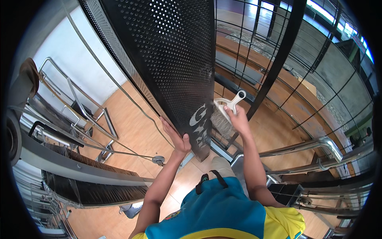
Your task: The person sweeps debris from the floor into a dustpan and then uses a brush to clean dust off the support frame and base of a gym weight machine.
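Observation:
A tall black perforated metal panel (176, 68) stands upright before me, part of a gym machine, with pale lettering on its lower part. My left hand (176, 139) rests against the panel's left edge, palm on the metal and thumb toward the front. In my right hand (238, 118) is a white-handled brush (224, 113), gripped at its plastic back. Its greyish bristles (222, 124) are at the panel's right edge; whether they press on it I cannot tell. The brush's looped handle end points up and to the right.
A steel cable (112, 79) runs down left of the panel, near a small pulley (158, 160). Black wire mesh (277, 68) rises at the right, above a chrome tube (298, 147). A padded bench in torn wrapping (98, 192) lies at left. A shoe (132, 210) shows below it.

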`<action>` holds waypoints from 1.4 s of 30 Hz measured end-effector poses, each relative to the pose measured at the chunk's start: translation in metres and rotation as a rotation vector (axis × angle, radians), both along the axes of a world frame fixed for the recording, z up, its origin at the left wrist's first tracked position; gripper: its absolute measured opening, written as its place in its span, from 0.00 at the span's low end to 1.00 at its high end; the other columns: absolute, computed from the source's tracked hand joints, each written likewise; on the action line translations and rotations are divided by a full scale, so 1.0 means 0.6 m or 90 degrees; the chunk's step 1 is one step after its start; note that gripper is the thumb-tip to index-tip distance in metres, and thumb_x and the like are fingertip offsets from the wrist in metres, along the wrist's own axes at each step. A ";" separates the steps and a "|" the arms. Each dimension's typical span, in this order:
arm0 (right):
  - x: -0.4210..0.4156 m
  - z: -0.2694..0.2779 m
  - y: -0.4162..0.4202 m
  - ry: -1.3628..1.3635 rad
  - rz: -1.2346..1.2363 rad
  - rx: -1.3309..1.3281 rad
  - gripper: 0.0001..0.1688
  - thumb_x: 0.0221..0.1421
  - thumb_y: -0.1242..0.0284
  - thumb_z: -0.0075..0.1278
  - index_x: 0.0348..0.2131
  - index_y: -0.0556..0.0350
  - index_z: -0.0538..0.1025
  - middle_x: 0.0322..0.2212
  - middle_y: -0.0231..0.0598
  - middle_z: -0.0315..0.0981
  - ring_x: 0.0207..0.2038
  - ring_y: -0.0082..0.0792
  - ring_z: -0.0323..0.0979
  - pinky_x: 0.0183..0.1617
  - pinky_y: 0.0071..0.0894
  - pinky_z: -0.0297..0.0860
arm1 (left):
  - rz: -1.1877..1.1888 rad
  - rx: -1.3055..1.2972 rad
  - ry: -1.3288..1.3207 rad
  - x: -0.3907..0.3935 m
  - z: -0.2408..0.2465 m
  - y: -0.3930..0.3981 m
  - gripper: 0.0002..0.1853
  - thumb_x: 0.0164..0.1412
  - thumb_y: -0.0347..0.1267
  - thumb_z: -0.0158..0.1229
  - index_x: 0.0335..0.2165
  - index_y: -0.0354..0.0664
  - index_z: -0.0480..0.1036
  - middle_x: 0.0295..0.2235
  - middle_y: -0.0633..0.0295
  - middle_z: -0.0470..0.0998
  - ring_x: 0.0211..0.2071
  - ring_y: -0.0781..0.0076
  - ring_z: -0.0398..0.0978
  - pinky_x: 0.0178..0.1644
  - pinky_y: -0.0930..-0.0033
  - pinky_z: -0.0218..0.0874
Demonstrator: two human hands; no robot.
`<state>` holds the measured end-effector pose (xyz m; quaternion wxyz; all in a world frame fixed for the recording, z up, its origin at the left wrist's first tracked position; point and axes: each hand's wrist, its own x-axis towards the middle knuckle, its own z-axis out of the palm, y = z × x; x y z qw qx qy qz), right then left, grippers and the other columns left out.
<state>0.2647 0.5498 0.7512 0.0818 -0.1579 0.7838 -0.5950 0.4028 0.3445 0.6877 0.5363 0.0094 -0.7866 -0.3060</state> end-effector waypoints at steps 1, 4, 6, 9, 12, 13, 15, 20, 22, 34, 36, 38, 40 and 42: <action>-0.004 0.011 0.003 0.004 0.006 -0.052 0.19 0.58 0.64 0.51 0.39 0.65 0.75 0.25 0.38 0.75 0.29 0.23 0.68 0.36 0.28 0.65 | 0.003 0.005 -0.012 0.002 -0.004 0.001 0.45 0.62 0.50 0.41 0.63 0.30 0.34 0.63 0.34 0.35 0.64 0.37 0.34 0.65 0.45 0.26; -0.039 0.006 0.014 0.033 0.025 -0.108 0.18 0.59 0.65 0.51 0.38 0.64 0.76 0.27 0.35 0.75 0.30 0.22 0.68 0.36 0.26 0.66 | 0.010 -0.009 -0.030 0.008 0.006 0.005 0.46 0.61 0.52 0.42 0.63 0.30 0.36 0.63 0.34 0.36 0.64 0.37 0.35 0.65 0.45 0.28; -0.054 -0.023 0.015 -0.029 0.071 -0.009 0.19 0.58 0.64 0.51 0.39 0.64 0.76 0.27 0.38 0.76 0.31 0.23 0.70 0.37 0.29 0.66 | -0.001 0.026 0.027 0.001 0.009 0.009 0.46 0.61 0.53 0.43 0.63 0.31 0.37 0.63 0.33 0.37 0.64 0.37 0.36 0.65 0.45 0.30; -0.094 -0.135 0.022 -0.073 0.111 0.109 0.20 0.57 0.63 0.51 0.39 0.63 0.76 0.28 0.44 0.77 0.34 0.33 0.75 0.40 0.35 0.68 | -0.056 0.180 0.093 -0.027 -0.033 0.019 0.51 0.58 0.57 0.49 0.62 0.30 0.38 0.62 0.40 0.44 0.63 0.49 0.44 0.64 0.54 0.38; -0.082 -0.166 0.004 0.037 0.138 0.166 0.19 0.56 0.62 0.50 0.38 0.59 0.77 0.30 0.54 0.77 0.37 0.49 0.75 0.42 0.43 0.68 | -0.018 0.281 0.100 -0.016 -0.051 0.026 0.54 0.55 0.59 0.53 0.61 0.28 0.41 0.56 0.50 0.54 0.56 0.63 0.56 0.59 0.63 0.50; -0.080 -0.151 -0.002 0.056 0.148 0.169 0.19 0.56 0.62 0.49 0.38 0.58 0.77 0.31 0.56 0.76 0.38 0.53 0.75 0.42 0.45 0.67 | -0.015 0.275 0.104 -0.013 -0.034 0.034 0.52 0.55 0.59 0.53 0.59 0.27 0.44 0.53 0.51 0.58 0.54 0.62 0.59 0.57 0.63 0.52; -0.081 -0.094 -0.001 0.050 0.204 0.202 0.19 0.58 0.60 0.48 0.38 0.58 0.77 0.31 0.57 0.75 0.37 0.58 0.73 0.41 0.48 0.67 | 0.019 0.281 0.095 -0.010 -0.041 0.037 0.52 0.55 0.61 0.52 0.58 0.26 0.46 0.52 0.50 0.60 0.53 0.61 0.61 0.57 0.62 0.52; -0.085 0.063 0.020 0.060 0.238 -0.119 0.16 0.60 0.69 0.49 0.41 0.64 0.76 0.29 0.44 0.78 0.31 0.29 0.74 0.36 0.29 0.67 | 0.134 0.292 0.087 0.009 -0.069 0.031 0.51 0.55 0.64 0.47 0.55 0.26 0.51 0.52 0.49 0.63 0.52 0.60 0.62 0.57 0.62 0.51; -0.096 0.060 0.017 -0.011 0.215 -0.262 0.16 0.61 0.70 0.49 0.41 0.67 0.76 0.29 0.38 0.76 0.32 0.21 0.69 0.37 0.23 0.65 | 0.159 0.317 0.094 0.002 -0.086 0.034 0.51 0.55 0.65 0.45 0.54 0.26 0.54 0.51 0.49 0.63 0.52 0.60 0.62 0.57 0.62 0.51; -0.132 -0.064 0.001 0.029 0.326 0.026 0.20 0.59 0.64 0.48 0.39 0.66 0.75 0.27 0.57 0.75 0.31 0.49 0.75 0.36 0.38 0.67 | 0.292 0.318 0.071 -0.003 -0.111 0.046 0.50 0.55 0.67 0.42 0.52 0.26 0.58 0.48 0.48 0.67 0.50 0.59 0.64 0.55 0.62 0.53; -0.133 0.040 -0.004 0.057 0.315 -0.139 0.19 0.60 0.65 0.47 0.38 0.68 0.75 0.25 0.52 0.75 0.28 0.39 0.73 0.35 0.35 0.67 | 0.314 0.314 0.060 0.012 -0.112 0.045 0.50 0.55 0.67 0.41 0.51 0.26 0.58 0.48 0.48 0.67 0.49 0.59 0.65 0.54 0.61 0.53; -0.140 0.088 -0.013 0.114 0.282 -0.297 0.18 0.61 0.66 0.46 0.38 0.68 0.75 0.24 0.48 0.75 0.28 0.34 0.72 0.35 0.33 0.66 | 0.323 0.315 0.057 0.011 -0.113 0.046 0.50 0.54 0.67 0.40 0.51 0.26 0.59 0.47 0.48 0.68 0.49 0.59 0.65 0.54 0.61 0.54; -0.142 0.100 -0.018 0.121 0.283 -0.327 0.18 0.62 0.67 0.45 0.38 0.67 0.76 0.23 0.45 0.75 0.28 0.32 0.71 0.36 0.33 0.66 | 0.330 0.310 0.050 0.011 -0.107 0.048 0.50 0.54 0.67 0.40 0.50 0.26 0.60 0.47 0.48 0.68 0.49 0.59 0.66 0.53 0.61 0.54; -0.148 0.053 -0.019 0.061 0.290 -0.215 0.18 0.62 0.67 0.46 0.38 0.67 0.76 0.24 0.47 0.75 0.29 0.34 0.72 0.36 0.34 0.66 | 0.334 0.300 0.043 0.009 -0.100 0.044 0.50 0.54 0.68 0.39 0.50 0.26 0.60 0.46 0.48 0.69 0.48 0.58 0.66 0.53 0.61 0.55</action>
